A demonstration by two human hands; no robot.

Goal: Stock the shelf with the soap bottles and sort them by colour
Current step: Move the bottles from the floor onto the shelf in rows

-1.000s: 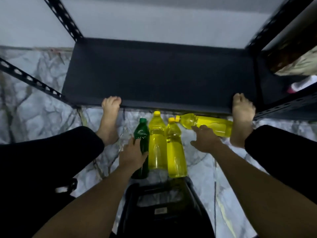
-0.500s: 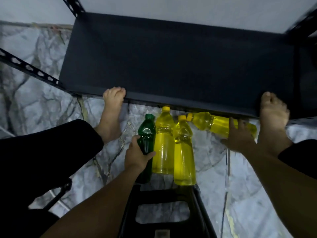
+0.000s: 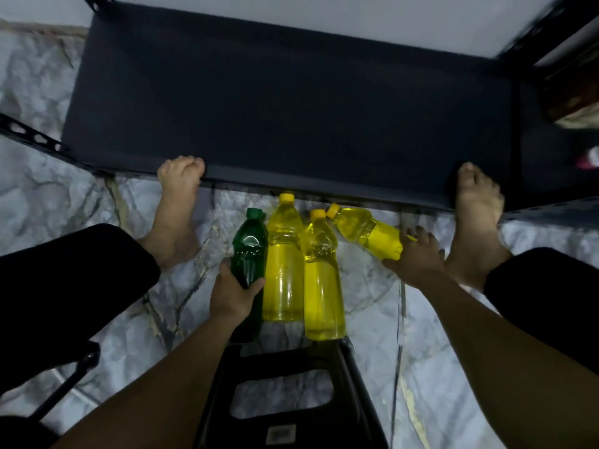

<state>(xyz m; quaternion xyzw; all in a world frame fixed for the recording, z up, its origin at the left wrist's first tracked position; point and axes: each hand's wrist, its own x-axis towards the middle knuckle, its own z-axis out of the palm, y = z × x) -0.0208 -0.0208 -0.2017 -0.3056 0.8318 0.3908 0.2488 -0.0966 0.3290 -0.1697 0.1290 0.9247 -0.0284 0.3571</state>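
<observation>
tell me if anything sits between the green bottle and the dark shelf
Nothing visible does. The left hand grips the green bottle, and the shelf board ahead of it shows bare; the nearest yellow bottle sits to its right.

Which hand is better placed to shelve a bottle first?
Likely left: the left hand grips the upright dark green plastic bottle, ready to lift; the right hand only lies over the base of the tipped yellow plastic bottle, grip unclear.
</observation>
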